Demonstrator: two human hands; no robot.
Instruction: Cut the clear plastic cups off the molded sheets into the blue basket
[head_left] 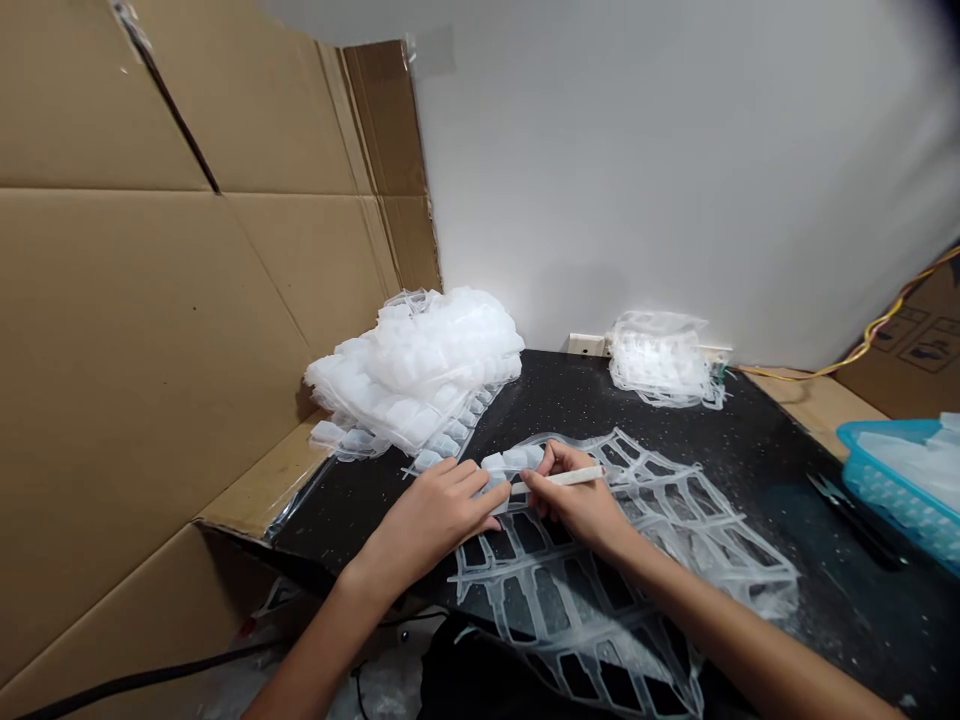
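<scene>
Gripping a white pen-like tool [571, 478], the right hand [574, 495] is closed, its thumb and fingers pinched together near the tool's left end; the tip, as I view it remotely, points toward the left hand. The left hand [450, 500] lies palm down with fingers bent and close together, the index finger against frosted pieces [517, 459] that lie between the two hands. I cannot tell whether its thumb and fingers pinch the material or merely press it.

Beneath both hands, and spreading nearer and to the right, I observe a translucent lattice sheet [615, 625] with rows of elongated openings. Its farther right portion rests on the black speckled surface [555, 395].

Beyond the left hand, I note a tall heap of frosted sheets [442, 345], their layers overlapping irregularly. Beyond the right hand, near the wall, stands a smaller stack of lattice frames [660, 360]. Well to the right of the right hand lies a dark slender tool [859, 520], and beside it a blue basket [892, 480] holds white material. Left of both hands rises a cardboard panel [150, 380].
</scene>
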